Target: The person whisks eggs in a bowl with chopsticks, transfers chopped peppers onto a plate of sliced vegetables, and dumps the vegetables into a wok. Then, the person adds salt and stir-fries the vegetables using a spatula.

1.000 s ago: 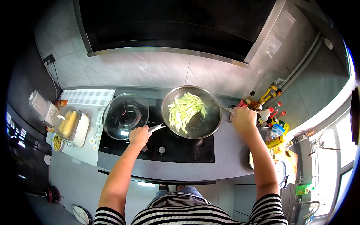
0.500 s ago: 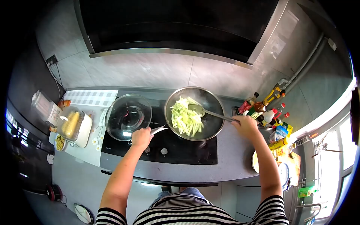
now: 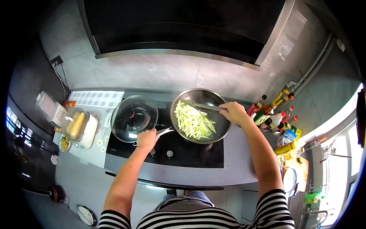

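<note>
The left grip [image 3: 146,139] is closed around the pan handle [image 3: 164,131]; the right grip [image 3: 234,113] is closed around the metal utensil [image 3: 207,107] above the pan's right side. The pale green strips [image 3: 193,121] lie heaped toward the left of the pan [image 3: 222,128], on the cooktop [image 3: 190,157]. Hazards: a slack left grip could let the pan swivel under a hard push. Overlong strokes could drive strips over the near-left rim. Lowering the right grip may bring knuckles against hot metal. Swinging the handle left could knock the glass lid [image 3: 129,124] just beside it.
</note>
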`<state>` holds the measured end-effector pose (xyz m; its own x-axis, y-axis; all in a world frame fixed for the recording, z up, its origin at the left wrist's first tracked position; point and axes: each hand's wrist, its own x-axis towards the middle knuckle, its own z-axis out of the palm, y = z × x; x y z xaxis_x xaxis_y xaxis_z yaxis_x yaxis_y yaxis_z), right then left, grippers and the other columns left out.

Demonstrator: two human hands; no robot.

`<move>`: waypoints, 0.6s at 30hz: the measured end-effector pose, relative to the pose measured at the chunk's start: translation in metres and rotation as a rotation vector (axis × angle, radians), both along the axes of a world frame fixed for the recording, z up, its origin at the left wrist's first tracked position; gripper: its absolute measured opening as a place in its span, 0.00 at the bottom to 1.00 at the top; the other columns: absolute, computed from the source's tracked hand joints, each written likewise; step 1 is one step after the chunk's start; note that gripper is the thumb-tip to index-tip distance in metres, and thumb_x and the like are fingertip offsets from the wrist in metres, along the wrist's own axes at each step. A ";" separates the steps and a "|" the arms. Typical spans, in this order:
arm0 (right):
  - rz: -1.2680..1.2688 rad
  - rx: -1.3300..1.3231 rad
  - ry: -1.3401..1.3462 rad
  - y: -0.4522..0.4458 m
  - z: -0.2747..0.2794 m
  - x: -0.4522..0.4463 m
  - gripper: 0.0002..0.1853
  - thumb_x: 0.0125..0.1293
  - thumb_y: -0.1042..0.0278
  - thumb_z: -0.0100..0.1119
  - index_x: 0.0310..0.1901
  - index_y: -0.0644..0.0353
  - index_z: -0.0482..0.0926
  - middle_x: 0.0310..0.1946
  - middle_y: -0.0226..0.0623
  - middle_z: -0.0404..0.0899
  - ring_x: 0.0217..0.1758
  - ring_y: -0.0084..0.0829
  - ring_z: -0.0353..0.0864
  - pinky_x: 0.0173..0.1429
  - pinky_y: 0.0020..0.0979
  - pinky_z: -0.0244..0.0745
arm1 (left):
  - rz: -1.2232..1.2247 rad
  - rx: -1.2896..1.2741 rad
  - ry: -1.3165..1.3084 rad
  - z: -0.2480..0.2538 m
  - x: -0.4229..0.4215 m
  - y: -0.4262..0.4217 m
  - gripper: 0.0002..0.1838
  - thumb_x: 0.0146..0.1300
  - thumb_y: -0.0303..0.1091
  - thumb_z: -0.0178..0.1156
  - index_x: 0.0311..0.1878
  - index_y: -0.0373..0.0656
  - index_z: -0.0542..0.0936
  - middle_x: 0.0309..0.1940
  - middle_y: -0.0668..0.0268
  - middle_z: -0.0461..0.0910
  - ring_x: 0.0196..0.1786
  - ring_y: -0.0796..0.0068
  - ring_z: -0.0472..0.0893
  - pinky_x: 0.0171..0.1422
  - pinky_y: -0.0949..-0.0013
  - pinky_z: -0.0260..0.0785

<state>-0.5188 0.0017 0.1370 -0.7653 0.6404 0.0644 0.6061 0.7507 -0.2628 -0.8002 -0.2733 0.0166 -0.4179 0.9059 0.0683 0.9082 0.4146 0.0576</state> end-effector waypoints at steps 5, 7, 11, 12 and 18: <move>0.255 0.203 -0.085 -0.031 0.020 0.009 0.19 0.59 0.66 0.63 0.54 0.44 0.81 0.38 0.38 0.80 0.39 0.43 0.82 0.43 0.42 0.77 | 0.013 0.036 0.010 -0.003 0.001 -0.001 0.15 0.56 0.45 0.68 0.37 0.45 0.79 0.27 0.59 0.83 0.32 0.56 0.85 0.37 0.56 0.77; 0.216 0.231 -0.129 -0.051 0.030 0.024 0.19 0.60 0.68 0.61 0.54 0.44 0.81 0.36 0.36 0.78 0.36 0.42 0.82 0.40 0.42 0.77 | 0.012 0.034 0.007 -0.003 0.001 -0.001 0.15 0.56 0.45 0.68 0.37 0.45 0.79 0.27 0.60 0.83 0.32 0.56 0.85 0.38 0.56 0.77; 0.127 0.317 -0.198 -0.087 0.058 0.065 0.20 0.60 0.73 0.58 0.54 0.43 0.81 0.33 0.36 0.77 0.33 0.41 0.82 0.37 0.40 0.78 | 0.012 0.031 -0.010 -0.003 0.001 -0.001 0.15 0.56 0.45 0.68 0.37 0.45 0.79 0.27 0.60 0.83 0.32 0.56 0.85 0.38 0.56 0.77; 0.103 0.297 -0.199 -0.098 0.066 0.073 0.21 0.59 0.74 0.56 0.54 0.43 0.81 0.33 0.37 0.78 0.34 0.41 0.82 0.38 0.40 0.78 | 0.014 0.027 -0.012 -0.002 0.001 -0.001 0.15 0.56 0.45 0.68 0.37 0.45 0.79 0.27 0.59 0.83 0.32 0.55 0.85 0.38 0.56 0.77; -0.072 0.184 -0.275 -0.104 0.031 0.067 0.24 0.57 0.77 0.54 0.55 0.47 0.80 0.37 0.43 0.81 0.38 0.43 0.84 0.40 0.40 0.80 | 0.004 0.020 -0.017 0.000 0.000 0.000 0.15 0.57 0.46 0.67 0.37 0.45 0.79 0.28 0.58 0.83 0.34 0.56 0.85 0.39 0.55 0.76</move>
<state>-0.4518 -0.1027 0.1683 -0.7234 0.6901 -0.0182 0.6885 0.7232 0.0540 -0.7998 -0.2735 0.0170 -0.4232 0.9026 0.0788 0.9051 0.4172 0.0814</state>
